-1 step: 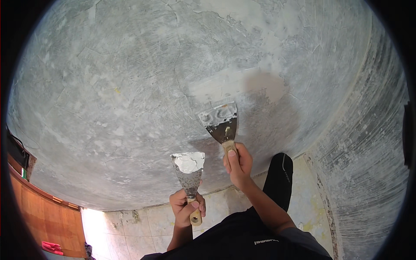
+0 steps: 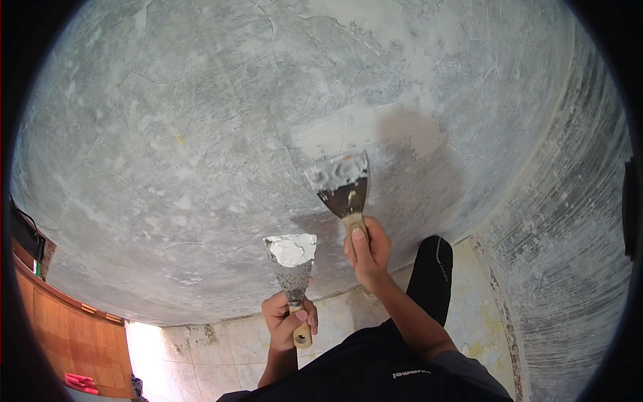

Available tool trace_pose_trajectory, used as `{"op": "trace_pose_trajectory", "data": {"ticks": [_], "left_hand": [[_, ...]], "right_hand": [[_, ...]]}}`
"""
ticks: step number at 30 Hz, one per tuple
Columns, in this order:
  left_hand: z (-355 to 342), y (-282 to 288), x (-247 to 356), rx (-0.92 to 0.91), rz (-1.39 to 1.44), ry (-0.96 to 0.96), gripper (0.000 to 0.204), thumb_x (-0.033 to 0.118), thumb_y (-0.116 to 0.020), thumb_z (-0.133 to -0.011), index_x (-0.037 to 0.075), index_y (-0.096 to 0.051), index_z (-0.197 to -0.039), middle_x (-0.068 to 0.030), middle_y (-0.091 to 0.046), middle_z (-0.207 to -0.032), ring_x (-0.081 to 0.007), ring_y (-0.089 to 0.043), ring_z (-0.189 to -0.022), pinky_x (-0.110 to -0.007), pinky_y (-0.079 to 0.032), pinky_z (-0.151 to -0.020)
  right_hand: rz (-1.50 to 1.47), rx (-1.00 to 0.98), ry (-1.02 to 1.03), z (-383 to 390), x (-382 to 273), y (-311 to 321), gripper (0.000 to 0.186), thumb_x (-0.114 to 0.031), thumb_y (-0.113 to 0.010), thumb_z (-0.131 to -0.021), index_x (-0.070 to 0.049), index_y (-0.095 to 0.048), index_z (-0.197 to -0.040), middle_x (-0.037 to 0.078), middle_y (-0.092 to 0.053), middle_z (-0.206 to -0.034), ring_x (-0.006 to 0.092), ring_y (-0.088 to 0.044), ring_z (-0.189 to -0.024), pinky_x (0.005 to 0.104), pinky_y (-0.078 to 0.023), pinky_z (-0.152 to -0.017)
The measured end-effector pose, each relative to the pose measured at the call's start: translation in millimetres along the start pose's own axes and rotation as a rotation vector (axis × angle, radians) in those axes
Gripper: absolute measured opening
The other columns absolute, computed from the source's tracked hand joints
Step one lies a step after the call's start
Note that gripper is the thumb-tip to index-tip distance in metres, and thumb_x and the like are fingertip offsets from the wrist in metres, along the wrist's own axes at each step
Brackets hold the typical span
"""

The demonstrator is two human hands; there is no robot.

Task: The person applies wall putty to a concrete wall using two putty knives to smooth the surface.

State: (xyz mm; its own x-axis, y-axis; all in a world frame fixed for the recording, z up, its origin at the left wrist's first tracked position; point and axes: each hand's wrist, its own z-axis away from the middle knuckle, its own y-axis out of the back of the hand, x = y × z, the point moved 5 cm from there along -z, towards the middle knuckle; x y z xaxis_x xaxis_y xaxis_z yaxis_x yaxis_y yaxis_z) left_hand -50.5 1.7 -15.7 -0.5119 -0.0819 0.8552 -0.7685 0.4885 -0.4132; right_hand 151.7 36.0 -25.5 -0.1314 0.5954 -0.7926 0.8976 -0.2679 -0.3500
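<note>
My right hand (image 2: 367, 248) grips the wooden handle of a wide putty knife (image 2: 341, 193) with grey-white filler smeared on its blade. The blade lies at or just over the grey plastered wall (image 2: 167, 100), just below a pale patch of fresh filler (image 2: 341, 130). Lower and to the left, my left hand (image 2: 288, 320) holds a second putty knife (image 2: 289, 283) by its handle, with a lump of white filler (image 2: 289, 249) on the blade.
A second scraped grey wall (image 2: 556, 254) meets this one at the right. My black-clad leg (image 2: 432, 288) stands on the worn tiled floor (image 2: 228, 348). At the lower left are a wooden panel (image 2: 77, 335), a red item (image 2: 80, 382) and a dark bag-like object (image 2: 23, 224).
The putty knife in my right hand has moved slightly upward along the wall, and its blade edge is a little more blurred. My left hand is nearly still.
</note>
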Motion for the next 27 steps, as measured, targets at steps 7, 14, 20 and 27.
{"op": "trace_pose_trajectory", "data": {"ticks": [7,14,20,27], "left_hand": [[0.6,-3.0,0.2,-0.035,0.022,-0.021,0.055,0.008,-0.061,-0.082,-0.016,-0.053,-0.13,-0.0116,-0.054,-0.058,-0.0179,-0.05,-0.038,-0.029,-0.041,-0.038],[-0.5,-0.7,-1.8,-0.018,0.01,0.012,0.055,0.008,-0.06,-0.081,-0.016,-0.054,-0.13,-0.0119,-0.054,-0.058,-0.0181,-0.05,-0.038,-0.029,-0.042,-0.038],[-0.5,-4.3,0.8,-0.058,0.037,0.006,0.053,0.006,-0.059,-0.082,-0.014,-0.054,-0.131,-0.0126,-0.057,-0.061,-0.018,-0.054,-0.043,-0.029,-0.045,-0.042],[-0.5,-0.7,-0.1,-0.062,0.028,0.033,0.052,0.004,-0.058,-0.082,-0.013,-0.054,-0.131,-0.0133,-0.06,-0.063,-0.018,-0.057,-0.046,-0.029,-0.047,-0.046]], "right_hand": [[0.032,-0.035,-0.04,-17.9,-4.8,-13.0,0.02,-0.017,-0.051,-0.104,0.001,-0.059,-0.105,-0.001,-0.056,-0.068,0.0029,-0.045,-0.056,0.022,-0.037,-0.051],[-0.019,0.014,-0.026,9.8,-1.3,-6.2,0.021,-0.018,-0.05,-0.105,0.002,-0.058,-0.106,-0.001,-0.057,-0.068,0.0014,-0.043,-0.054,0.0204,-0.036,-0.05],[0.063,-0.006,0.008,-18.6,-19.7,-16.2,0.022,-0.018,-0.047,-0.106,0.0,-0.057,-0.108,0.0,-0.055,-0.069,0.0022,-0.041,-0.051,0.0205,-0.034,-0.048],[0.045,0.005,-0.019,16.6,15.5,14.4,0.024,-0.022,-0.045,-0.107,0.0,-0.056,-0.109,0.002,-0.054,-0.067,0.0031,-0.039,-0.047,0.0213,-0.033,-0.044]]}}
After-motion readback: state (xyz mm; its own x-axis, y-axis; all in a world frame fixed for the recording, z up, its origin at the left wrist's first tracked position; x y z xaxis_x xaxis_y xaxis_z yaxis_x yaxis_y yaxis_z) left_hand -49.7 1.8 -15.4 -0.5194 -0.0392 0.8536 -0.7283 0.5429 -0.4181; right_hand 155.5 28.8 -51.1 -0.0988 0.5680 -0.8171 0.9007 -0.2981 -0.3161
